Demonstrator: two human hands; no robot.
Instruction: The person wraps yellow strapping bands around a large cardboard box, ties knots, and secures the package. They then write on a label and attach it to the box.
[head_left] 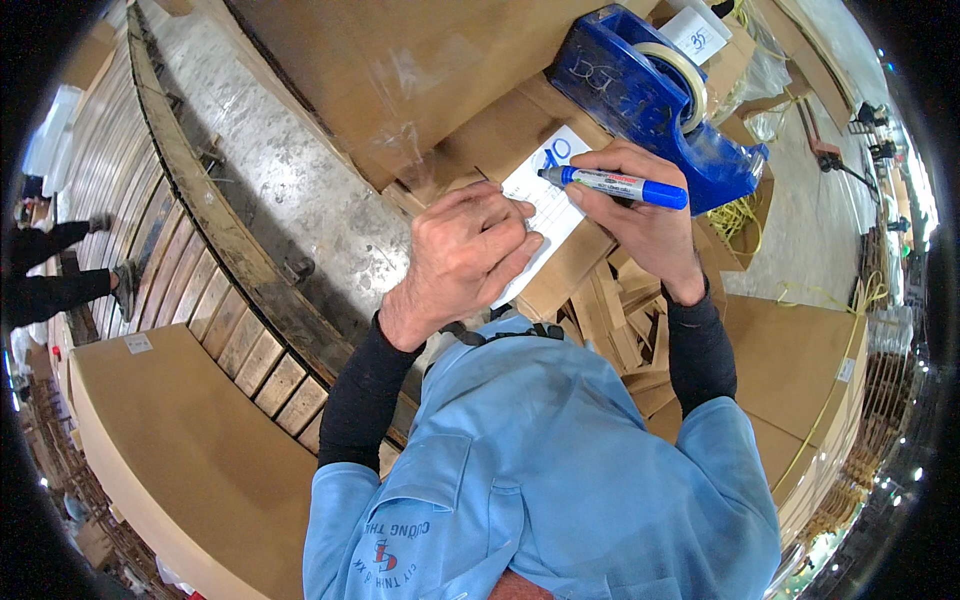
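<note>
My right hand point(640, 215) grips a blue and white marker pen point(625, 187), its dark tip pointing left over a white paper slip point(548, 222). Blue handwriting stands near the slip's upper end. My left hand point(470, 250) is closed over the slip's left side, its curled fingers and thumb resting on the paper. The slip lies tilted across a brown cardboard surface point(560, 285). Just beyond my right hand stands a blue tape dispenser point(615, 85) with a tape roll point(680, 85) in it.
A large cardboard box point(400, 70) stands ahead. On the left runs a wooden roller conveyor point(180, 240), with a person's legs point(70, 265) beyond. Another box point(200, 450) sits at lower left, and one point(790, 370) at right. Folded cardboard pieces point(615, 320) and yellow strapping point(735, 225) lie nearby.
</note>
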